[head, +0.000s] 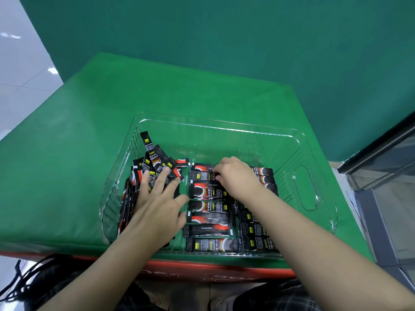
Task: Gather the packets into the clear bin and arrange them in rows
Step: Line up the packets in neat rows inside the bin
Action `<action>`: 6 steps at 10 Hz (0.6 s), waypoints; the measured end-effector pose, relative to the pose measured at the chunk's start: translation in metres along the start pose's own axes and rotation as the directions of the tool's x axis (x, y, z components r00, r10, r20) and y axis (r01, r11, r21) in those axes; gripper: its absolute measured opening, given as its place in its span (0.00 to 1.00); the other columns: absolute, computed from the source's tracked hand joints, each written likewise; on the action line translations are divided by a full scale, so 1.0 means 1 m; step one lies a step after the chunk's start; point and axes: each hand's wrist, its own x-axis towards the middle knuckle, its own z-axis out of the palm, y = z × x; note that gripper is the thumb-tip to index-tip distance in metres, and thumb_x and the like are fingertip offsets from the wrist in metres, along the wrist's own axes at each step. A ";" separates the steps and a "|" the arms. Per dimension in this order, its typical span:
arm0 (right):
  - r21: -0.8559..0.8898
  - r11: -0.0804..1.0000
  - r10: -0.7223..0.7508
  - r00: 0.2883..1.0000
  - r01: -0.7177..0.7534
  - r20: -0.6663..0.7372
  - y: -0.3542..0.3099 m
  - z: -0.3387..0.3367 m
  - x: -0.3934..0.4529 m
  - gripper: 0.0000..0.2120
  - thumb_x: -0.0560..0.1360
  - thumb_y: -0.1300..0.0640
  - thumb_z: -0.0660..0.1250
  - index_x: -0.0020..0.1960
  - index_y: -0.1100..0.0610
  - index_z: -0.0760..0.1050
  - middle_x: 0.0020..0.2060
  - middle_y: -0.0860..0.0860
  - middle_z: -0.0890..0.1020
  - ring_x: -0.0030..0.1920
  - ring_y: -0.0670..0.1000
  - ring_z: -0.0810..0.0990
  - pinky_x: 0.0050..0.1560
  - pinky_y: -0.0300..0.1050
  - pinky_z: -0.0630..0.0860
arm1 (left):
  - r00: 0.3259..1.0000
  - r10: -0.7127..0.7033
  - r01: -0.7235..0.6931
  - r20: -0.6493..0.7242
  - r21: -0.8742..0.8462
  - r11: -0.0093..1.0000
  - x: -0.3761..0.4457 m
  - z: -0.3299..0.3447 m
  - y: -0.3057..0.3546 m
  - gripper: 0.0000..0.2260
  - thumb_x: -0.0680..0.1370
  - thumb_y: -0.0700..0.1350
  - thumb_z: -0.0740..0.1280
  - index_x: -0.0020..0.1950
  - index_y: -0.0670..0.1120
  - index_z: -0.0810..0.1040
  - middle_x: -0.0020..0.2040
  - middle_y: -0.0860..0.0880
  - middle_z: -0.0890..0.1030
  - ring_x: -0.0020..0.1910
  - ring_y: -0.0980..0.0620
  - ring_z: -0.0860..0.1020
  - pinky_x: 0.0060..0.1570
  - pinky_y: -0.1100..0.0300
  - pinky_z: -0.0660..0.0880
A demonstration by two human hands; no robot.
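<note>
The right hand has its fingers curled down onto the top packet of the middle row, its grip pinching that packet's right end at the far end of the row. Below that grip, toward the person, the middle row of packets runs in a neat stack of crosswise black-and-red sticks, and just right of the wrist a second row lies partly hidden under the forearm. To the left, the left hand lies flat with fingers spread and straight, pressing on a loose heap of packets that stand and lean at mixed angles against the bin's left wall; its grip holds nothing. All the packets sit inside the clear bin, whose far half is bare. The bin rests on the counter, covered in green cloth, with a red edge nearest the person.
</note>
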 end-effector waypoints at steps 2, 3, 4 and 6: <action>-0.034 0.999 0.005 1.000 -0.004 0.011 -0.001 -0.001 0.008 0.11 0.79 0.58 0.62 0.58 0.59 0.77 0.52 0.55 0.78 0.55 0.57 0.73 0.52 0.51 0.73 | 1.000 -0.001 0.001 0.007 0.002 1.000 0.000 -0.001 0.001 0.11 0.64 0.55 0.73 0.45 0.56 0.84 0.59 0.44 0.81 0.67 0.38 0.71 0.67 0.36 0.50; -0.046 0.999 0.010 1.000 -0.011 -0.015 0.001 -0.001 0.011 0.12 0.76 0.64 0.63 0.58 0.58 0.77 0.51 0.54 0.78 0.54 0.57 0.74 0.51 0.50 0.74 | 1.000 -0.005 0.005 0.016 0.000 1.000 0.001 -0.001 0.001 0.11 0.64 0.55 0.74 0.45 0.56 0.84 0.59 0.44 0.81 0.67 0.38 0.71 0.67 0.36 0.50; -0.054 0.999 0.003 0.999 -0.005 -0.032 0.004 -0.002 0.012 0.12 0.75 0.64 0.64 0.57 0.58 0.78 0.51 0.53 0.79 0.53 0.56 0.75 0.50 0.50 0.75 | 1.000 -0.006 0.006 0.021 0.009 1.000 0.001 -0.001 0.001 0.11 0.64 0.55 0.73 0.45 0.57 0.84 0.59 0.45 0.81 0.67 0.38 0.71 0.67 0.36 0.50; 0.005 1.000 0.003 0.997 -0.003 -0.075 0.006 0.001 0.009 0.10 0.77 0.61 0.63 0.57 0.57 0.79 0.49 0.53 0.80 0.52 0.56 0.75 0.50 0.50 0.74 | 1.000 -0.008 0.008 0.021 0.012 1.000 0.000 -0.001 0.000 0.11 0.65 0.55 0.72 0.46 0.56 0.84 0.59 0.45 0.81 0.68 0.38 0.71 0.67 0.36 0.50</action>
